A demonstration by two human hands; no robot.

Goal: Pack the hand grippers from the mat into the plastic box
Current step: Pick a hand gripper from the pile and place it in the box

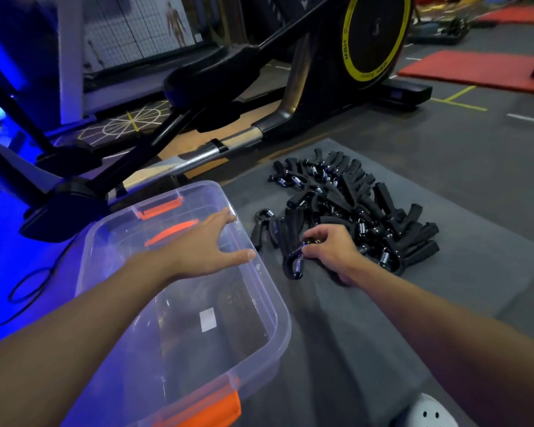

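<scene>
Head view is showing both bare forearms reaching forward from the bottom of the frame. The left hand (204, 245) is hovering palm down over the far right corner of the plastic box (269, 291), its fingers (225, 215) straight and spread wide, the thumb stretching out above the right rim; whether any fingertip is touching the rim cannot be told. The right hand (330, 251) is lying low on the near edge of the pile of hand grippers (361, 204), wrist bent, its fingers (313, 234) curling in and pinching one black hand gripper (293, 263) by its metal spring coil. That gripper is lying on the grey mat (352, 318), just beside the box's right wall. The rest of the pile is sitting in a heap on the mat, to the right of the box and beyond the right hand. The box is standing open, clear-walled, with orange latches (210, 408) at its near and far ends. A black and yellow exercise machine (373, 35) is standing behind the mat, and red mats (475, 69) are lying far right.
</scene>
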